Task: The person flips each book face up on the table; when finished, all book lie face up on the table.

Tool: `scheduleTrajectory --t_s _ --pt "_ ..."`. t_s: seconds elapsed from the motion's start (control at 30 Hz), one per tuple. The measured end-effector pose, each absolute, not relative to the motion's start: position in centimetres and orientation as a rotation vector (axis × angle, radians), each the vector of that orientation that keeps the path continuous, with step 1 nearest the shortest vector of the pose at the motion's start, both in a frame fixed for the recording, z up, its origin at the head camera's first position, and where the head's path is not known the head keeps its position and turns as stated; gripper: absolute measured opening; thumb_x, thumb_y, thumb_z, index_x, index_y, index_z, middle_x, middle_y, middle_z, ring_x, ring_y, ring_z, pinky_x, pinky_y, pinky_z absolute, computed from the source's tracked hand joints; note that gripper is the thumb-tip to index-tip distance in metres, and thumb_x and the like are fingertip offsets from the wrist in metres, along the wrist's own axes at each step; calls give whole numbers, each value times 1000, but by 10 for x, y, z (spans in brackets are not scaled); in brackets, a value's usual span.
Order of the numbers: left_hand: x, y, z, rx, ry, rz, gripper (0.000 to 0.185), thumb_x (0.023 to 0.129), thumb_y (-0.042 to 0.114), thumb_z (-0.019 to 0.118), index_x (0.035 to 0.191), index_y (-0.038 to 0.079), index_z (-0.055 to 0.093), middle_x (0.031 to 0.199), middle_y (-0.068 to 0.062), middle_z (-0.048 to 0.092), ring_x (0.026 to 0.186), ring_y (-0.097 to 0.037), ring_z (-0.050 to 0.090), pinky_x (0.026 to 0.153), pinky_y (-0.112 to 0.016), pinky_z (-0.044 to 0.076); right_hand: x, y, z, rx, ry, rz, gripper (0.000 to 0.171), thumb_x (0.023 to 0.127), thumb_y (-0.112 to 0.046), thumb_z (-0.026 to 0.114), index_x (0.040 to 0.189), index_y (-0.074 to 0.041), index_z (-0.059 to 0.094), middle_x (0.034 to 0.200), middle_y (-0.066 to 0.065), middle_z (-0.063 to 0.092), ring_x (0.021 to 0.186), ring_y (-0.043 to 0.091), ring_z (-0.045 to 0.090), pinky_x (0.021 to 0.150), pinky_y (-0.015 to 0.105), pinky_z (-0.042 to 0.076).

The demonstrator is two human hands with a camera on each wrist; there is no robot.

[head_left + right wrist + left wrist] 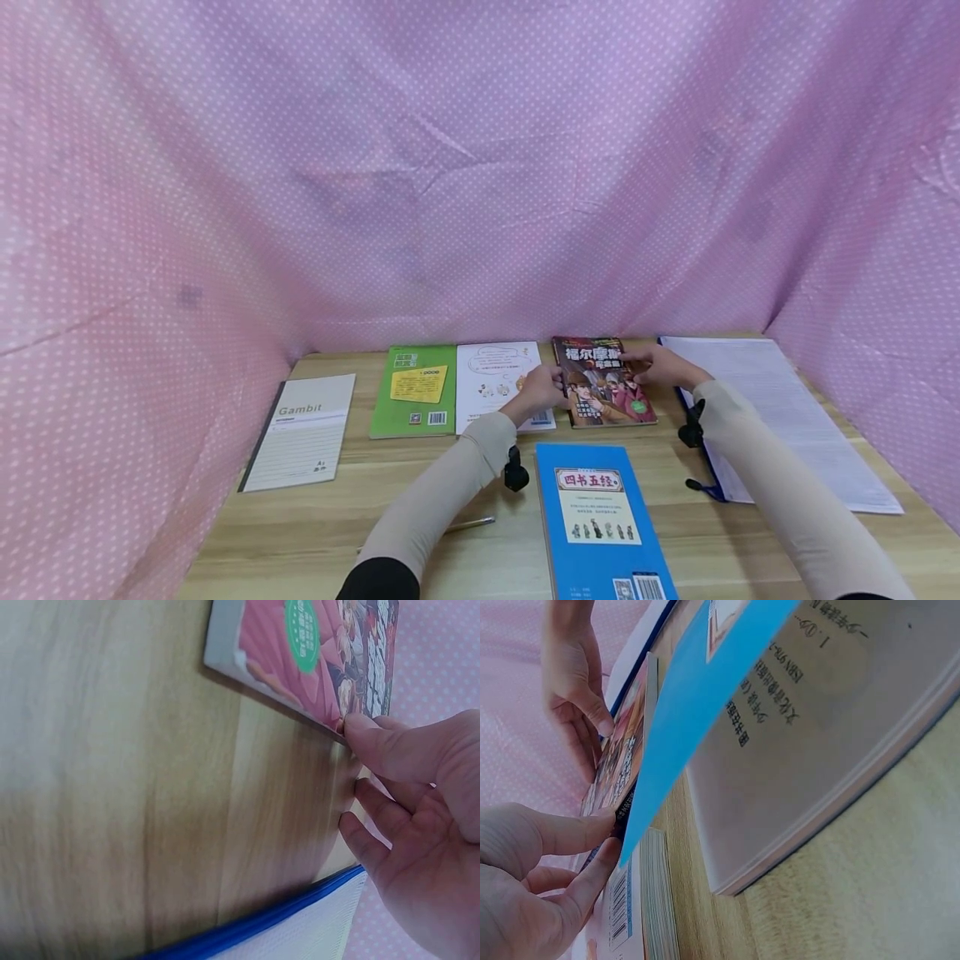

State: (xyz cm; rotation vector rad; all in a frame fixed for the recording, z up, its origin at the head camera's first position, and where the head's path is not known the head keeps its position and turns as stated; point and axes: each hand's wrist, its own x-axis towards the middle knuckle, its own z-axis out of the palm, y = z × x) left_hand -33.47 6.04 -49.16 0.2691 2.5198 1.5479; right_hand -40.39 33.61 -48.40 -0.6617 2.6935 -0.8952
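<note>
A paperback book (600, 385) with a dark, colourful comic-style cover lies near the back of the table. My left hand (542, 390) pinches its left edge between thumb and fingers; the left wrist view shows this thumb (589, 829) close up. On the opposite side, my right hand (663, 367) holds the right edge. Its thumb (367, 735) lies at the cover's border, while the lower fingers spread beside the book near the tabletop. A blue book (596, 575) lies in front of the paperback, its cover lifted off the printed page (795, 750) in the left wrist view.
Left of the paperback are a white book (487, 408) and a green book (386, 417), side by side. A Gambit notebook (300, 450) lies far left. A white, blue-edged folder (780, 408) is at right. A pencil (476, 524) shows by my left forearm. Pink dotted cloth (480, 208) hangs behind.
</note>
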Motion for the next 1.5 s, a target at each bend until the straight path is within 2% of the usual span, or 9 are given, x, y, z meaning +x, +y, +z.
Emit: scheduleTrajectory --t_s 0.1,0.23,0.5,0.73,0.9,1.0,1.17,1.37,1.5 --pt "-334 61 -491 258 2538 1533 28 80 -10 79 97 -5 58 78 0 47 70 -12 41 57 -21 42 -403 336 -483 -650 2701 -881 51 92 5 67 141 7 54 148 37 44 139 56 38 111 65 41" --pt "-333 61 -491 241 2571 1513 40 79 -9 82 115 -5 66 89 -3 57 76 -11 47 63 -22 50 -403 335 -483 -635 2705 -873 51 93 5 67 142 7 53 148 37 44 139 56 37 111 64 42" --pt "-330 61 -490 262 2581 1470 26 82 -7 79 92 -4 56 71 3 38 65 -11 37 54 -21 34 -402 336 -485 -666 2694 -873 51 92 5 67 142 8 53 148 37 44 139 56 37 110 63 43" --pt "-328 62 -489 258 2596 1445 25 83 -5 79 104 -7 65 75 1 45 67 -12 40 55 -22 37 -402 334 -486 -683 2702 -869 51 92 6 66 142 8 53 147 37 45 138 55 39 108 60 47" --pt "-328 63 -489 246 2615 1423 42 82 -3 81 122 -4 67 94 -6 61 75 -12 45 60 -22 40 -401 333 -487 -665 2691 -889 52 92 7 66 142 9 52 147 37 45 138 55 40 108 59 48" --pt "-328 62 -489 257 2613 1413 41 82 -2 81 121 -6 68 91 -6 59 73 -12 44 60 -23 39 -400 333 -486 -659 2688 -891 52 92 7 66 142 9 52 147 37 45 138 55 39 108 59 48" --pt "-329 61 -485 304 2615 1392 25 84 0 80 104 -7 68 79 -4 48 70 -15 41 58 -25 36 -399 332 -484 -660 2693 -887 52 92 7 67 141 10 52 147 37 45 138 55 39 106 59 48" --pt "-330 58 -483 326 2627 1389 32 85 5 80 113 -5 68 89 -8 54 75 -14 42 63 -26 38 -401 332 -481 -643 2689 -909 52 91 7 66 141 9 53 147 37 45 138 55 39 109 61 45" --pt "-331 54 -482 339 2636 1375 44 87 8 79 127 -2 66 104 -11 65 82 -13 53 68 -26 49 -402 331 -480 -617 2679 -929 52 92 8 64 142 9 51 148 38 43 140 56 37 110 62 44"
